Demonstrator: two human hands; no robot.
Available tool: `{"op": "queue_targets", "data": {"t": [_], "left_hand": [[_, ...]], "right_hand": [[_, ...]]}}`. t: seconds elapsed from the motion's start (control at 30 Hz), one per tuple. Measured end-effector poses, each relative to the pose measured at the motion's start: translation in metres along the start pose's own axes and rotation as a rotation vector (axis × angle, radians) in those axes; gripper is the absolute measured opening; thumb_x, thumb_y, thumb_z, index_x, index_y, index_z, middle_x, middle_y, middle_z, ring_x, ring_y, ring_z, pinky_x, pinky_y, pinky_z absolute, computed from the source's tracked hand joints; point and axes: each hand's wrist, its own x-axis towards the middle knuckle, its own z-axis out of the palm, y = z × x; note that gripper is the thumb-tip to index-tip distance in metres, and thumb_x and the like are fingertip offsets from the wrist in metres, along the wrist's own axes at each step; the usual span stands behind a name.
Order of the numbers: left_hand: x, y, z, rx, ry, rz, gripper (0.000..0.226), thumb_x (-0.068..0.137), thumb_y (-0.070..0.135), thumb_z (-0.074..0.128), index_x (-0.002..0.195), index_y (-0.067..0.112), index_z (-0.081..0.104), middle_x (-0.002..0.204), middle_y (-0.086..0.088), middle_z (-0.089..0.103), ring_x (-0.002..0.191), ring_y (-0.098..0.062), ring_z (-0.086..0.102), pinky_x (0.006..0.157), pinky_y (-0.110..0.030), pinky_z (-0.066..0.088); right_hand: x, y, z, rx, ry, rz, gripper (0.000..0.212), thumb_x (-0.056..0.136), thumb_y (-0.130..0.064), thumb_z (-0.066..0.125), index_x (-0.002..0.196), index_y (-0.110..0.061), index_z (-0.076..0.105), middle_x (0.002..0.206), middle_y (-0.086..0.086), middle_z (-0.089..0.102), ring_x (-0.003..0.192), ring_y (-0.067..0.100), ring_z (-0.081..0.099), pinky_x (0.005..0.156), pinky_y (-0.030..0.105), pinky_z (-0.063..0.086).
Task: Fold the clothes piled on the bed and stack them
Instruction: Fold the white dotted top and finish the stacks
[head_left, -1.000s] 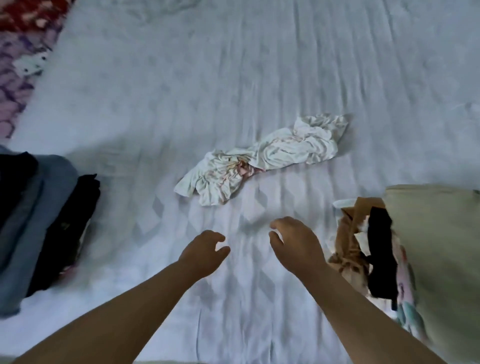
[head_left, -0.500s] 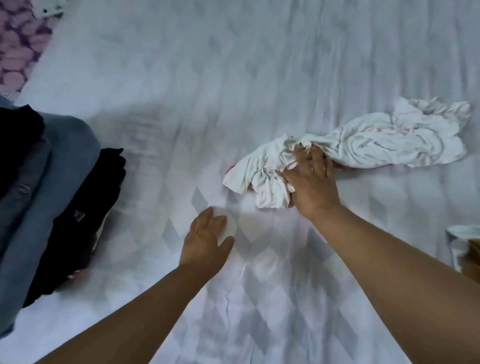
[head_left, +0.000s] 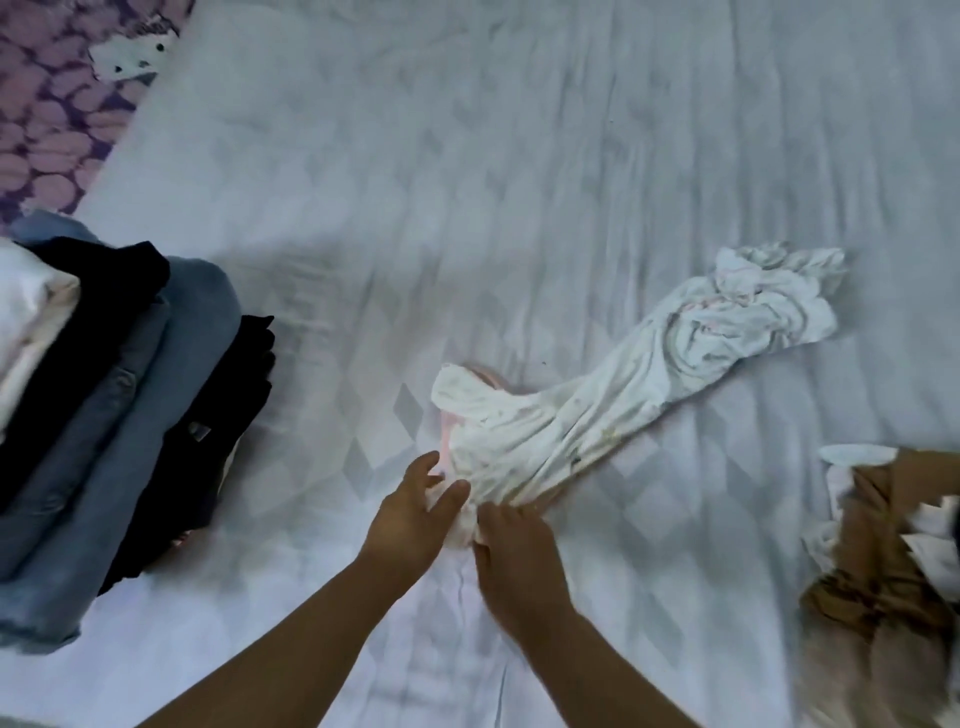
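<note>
- While left grip (head_left: 415, 512) and right grip (head_left: 511, 551) pinch its near end, the twisted garment (head_left: 623, 405) runs away far-right across the bed (head_left: 519, 156).
- Neither grip is nearer.

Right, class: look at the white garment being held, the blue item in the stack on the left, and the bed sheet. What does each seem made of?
The white garment: thin knit, probably cotton, matte; it bunches in fine twisted creases. The blue item: likely denim, faded matte; thick rounded folds, stitched seam. The bed sheet: woven cloth, faint sheen, diamond pattern; fibre unclear.
</note>
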Motion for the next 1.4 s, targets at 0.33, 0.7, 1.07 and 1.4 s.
{"op": "queue_targets", "data": {"t": [0.33,0.7,1.07,1.4], "left_hand": [[-0.052,-0.003,0.026,0.008,-0.072,-0.137,0.013,0.085,0.012,0.056,0.085,-0.001,0.061,0.072,-0.004,0.059,0.065,-0.016,0.051,0.059,-0.024,0.039],[-0.065,-0.031,-0.009,0.540,0.129,-0.197,0.029,0.088,0.036,0.057,0.115,0.025,0.055,0.119,-0.005,0.056,0.107,-0.025,0.054,0.090,-0.034,0.046],[-0.013,0.001,0.028,0.724,0.029,-0.188,0.072,0.092,0.047,0.048,0.150,0.029,0.009,0.156,-0.002,0.022,0.144,-0.023,0.018,0.115,-0.046,0.007],[-0.061,0.093,-0.015,-0.451,-0.182,-0.226,0.018,0.084,0.019,0.064,0.096,0.006,0.064,0.087,-0.018,0.071,0.075,-0.029,0.067,0.074,-0.040,0.054]], "right_hand": [[-0.083,-0.011,-0.047,0.069,-0.141,-0.054,0.029,0.060,-0.023,0.047,0.087,-0.026,0.058,0.074,-0.008,0.057,0.068,0.013,0.055,0.056,0.024,0.043],[-0.059,0.067,-0.130,-0.090,-0.169,0.154,0.017,0.070,-0.015,0.054,0.082,-0.012,0.065,0.075,0.001,0.062,0.067,0.023,0.060,0.055,0.035,0.051],[-0.053,0.080,-0.120,-0.032,-0.255,0.177,0.036,0.088,-0.023,0.041,0.117,-0.012,0.059,0.109,0.003,0.062,0.101,0.023,0.056,0.086,0.031,0.042],[-0.033,0.031,-0.163,0.143,-0.211,0.063,0.050,0.083,-0.038,0.052,0.130,-0.021,0.051,0.115,-0.005,0.060,0.108,0.014,0.054,0.087,0.020,0.039]]}}
